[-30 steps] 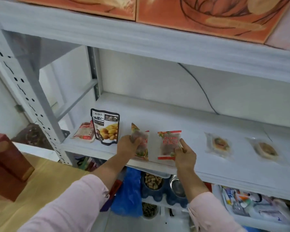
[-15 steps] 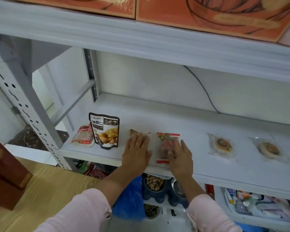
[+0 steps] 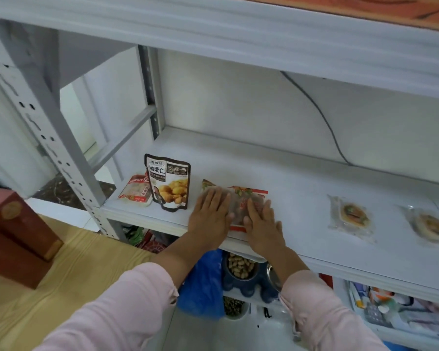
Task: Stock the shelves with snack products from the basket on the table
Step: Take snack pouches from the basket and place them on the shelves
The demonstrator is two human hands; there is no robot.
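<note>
Two small snack packets lie flat side by side on the white shelf (image 3: 302, 178). My left hand (image 3: 209, 215) rests palm-down, fingers spread, on the left packet (image 3: 207, 184), of which only the top corner shows. My right hand (image 3: 262, 224) lies flat on the right packet (image 3: 241, 201), a clear bag with red edges. To their left stands a black chestnut pouch (image 3: 169, 182), and a pink peanut packet (image 3: 136, 191) lies beside it. Two clear-wrapped round cakes (image 3: 351, 215) (image 3: 430, 225) lie farther right on the shelf.
A grey perforated upright (image 3: 48, 138) stands at the left. A red box (image 3: 15, 234) sits on the wooden table (image 3: 69, 282). Below the shelf are a blue bag (image 3: 203, 285), bowls of nuts (image 3: 240, 266) and a tray of small items (image 3: 395, 307). A cable (image 3: 322, 115) runs down the back wall.
Both hands held the two packets upright on the shelf, then laid them flat and now press down on them with spread fingers.
</note>
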